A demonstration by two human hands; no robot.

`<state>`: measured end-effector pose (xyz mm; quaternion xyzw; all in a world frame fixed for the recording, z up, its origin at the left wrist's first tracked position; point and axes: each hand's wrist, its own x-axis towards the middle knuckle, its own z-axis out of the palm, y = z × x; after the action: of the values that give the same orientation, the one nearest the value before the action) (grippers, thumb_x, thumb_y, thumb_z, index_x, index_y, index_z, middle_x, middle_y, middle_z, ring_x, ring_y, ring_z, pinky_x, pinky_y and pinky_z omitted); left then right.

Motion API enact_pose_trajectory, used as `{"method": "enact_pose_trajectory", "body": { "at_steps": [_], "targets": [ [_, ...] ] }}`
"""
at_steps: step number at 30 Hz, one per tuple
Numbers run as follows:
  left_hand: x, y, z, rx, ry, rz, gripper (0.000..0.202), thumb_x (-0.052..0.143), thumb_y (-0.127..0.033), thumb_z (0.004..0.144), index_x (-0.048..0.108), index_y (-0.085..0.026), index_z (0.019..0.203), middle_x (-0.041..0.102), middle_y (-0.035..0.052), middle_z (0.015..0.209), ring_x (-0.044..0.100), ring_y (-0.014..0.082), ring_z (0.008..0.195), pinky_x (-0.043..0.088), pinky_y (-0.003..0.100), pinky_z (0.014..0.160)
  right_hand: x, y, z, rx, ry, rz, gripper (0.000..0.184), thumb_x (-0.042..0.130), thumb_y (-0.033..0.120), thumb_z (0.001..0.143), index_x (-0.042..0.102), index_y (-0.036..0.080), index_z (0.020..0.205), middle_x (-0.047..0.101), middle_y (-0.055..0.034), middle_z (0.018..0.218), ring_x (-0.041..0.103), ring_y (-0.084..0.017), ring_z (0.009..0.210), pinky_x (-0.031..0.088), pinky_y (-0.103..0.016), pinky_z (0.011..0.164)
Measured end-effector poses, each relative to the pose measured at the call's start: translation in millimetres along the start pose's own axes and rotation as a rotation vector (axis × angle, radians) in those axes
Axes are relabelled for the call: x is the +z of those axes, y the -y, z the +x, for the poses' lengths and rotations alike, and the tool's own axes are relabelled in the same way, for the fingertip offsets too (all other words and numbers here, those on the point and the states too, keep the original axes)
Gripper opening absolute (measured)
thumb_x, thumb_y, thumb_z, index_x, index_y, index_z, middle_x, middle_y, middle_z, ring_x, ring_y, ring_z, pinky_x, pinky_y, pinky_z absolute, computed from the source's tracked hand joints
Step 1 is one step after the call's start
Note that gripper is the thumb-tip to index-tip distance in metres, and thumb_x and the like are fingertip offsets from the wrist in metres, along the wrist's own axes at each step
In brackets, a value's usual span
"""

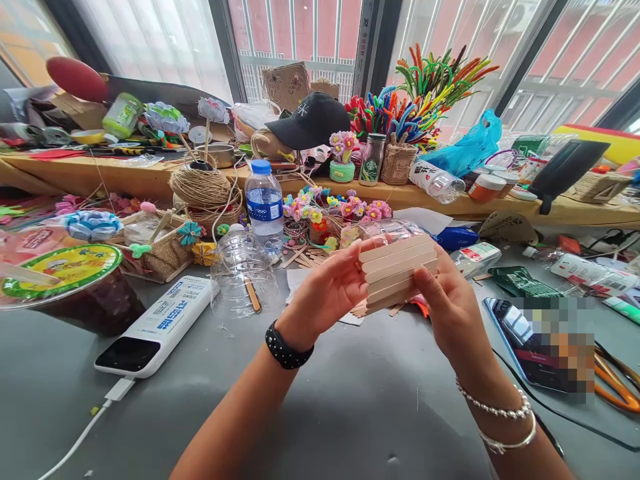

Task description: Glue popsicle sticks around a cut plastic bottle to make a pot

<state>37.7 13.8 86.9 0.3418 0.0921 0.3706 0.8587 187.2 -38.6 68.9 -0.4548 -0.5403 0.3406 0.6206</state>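
Both my hands hold a clear plastic bottle piece [395,230] with several pale wooden craft sticks [397,270] laid side by side across its near side. My left hand [327,290], with a black band on the wrist, grips the left ends of the sticks with its fingers curled. My right hand [450,307], wearing silver bracelets, clamps the right ends. The bundle is lifted a little above the grey table [350,413]. Loose sticks [305,257] lie on the table just behind it.
A cut clear bottle [243,277], a water bottle [264,207] and a white power bank [157,327] with cable sit to the left. A phone [530,340] and orange-handled scissors [617,383] lie to the right. Twine, paper flowers, a black cap and pipe cleaners crowd the back.
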Motion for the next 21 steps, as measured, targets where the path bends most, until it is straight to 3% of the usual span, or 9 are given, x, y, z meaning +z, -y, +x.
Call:
{"method": "enact_pose_trajectory", "body": {
  "at_steps": [9,15,21],
  "targets": [
    [-1.9,5.0,0.3,0.014,0.017,0.026,0.030,0.058,-0.029,0.076,0.060,-0.014,0.101,0.060,0.0094,0.107,0.052,0.0218,0.103,0.043,0.027,0.083,1.5,1.1,1.0,0.035,-0.045,0.036,0.057,0.052,0.038,0.078,0.033,0.026,0.130,0.048,-0.0038,0.127,0.044,-0.021,0.115,0.035,-0.039,0.099],
    [1.1,10.9,6.7,-0.006,-0.054,-0.031,0.030,0.040,-0.029,0.087,0.062,-0.011,0.099,0.063,0.0101,0.098,0.057,0.0179,0.095,0.045,0.026,0.083,-3.2,0.7,2.7,0.096,-0.045,-0.015,0.055,0.052,0.039,0.077,0.036,0.026,0.128,0.050,-0.0038,0.124,0.046,-0.021,0.113,0.039,-0.039,0.093],
    [6.8,14.4,10.2,-0.058,-0.174,-0.035,0.036,0.037,-0.035,0.088,0.060,-0.012,0.103,0.066,0.0082,0.086,0.061,0.0155,0.086,0.045,0.025,0.083,-7.6,-5.7,5.4,0.190,-0.031,-0.046,0.045,0.052,0.047,0.074,0.053,0.023,0.112,0.058,-0.0046,0.113,0.054,-0.022,0.100,0.047,-0.034,0.078]
  ]
}}
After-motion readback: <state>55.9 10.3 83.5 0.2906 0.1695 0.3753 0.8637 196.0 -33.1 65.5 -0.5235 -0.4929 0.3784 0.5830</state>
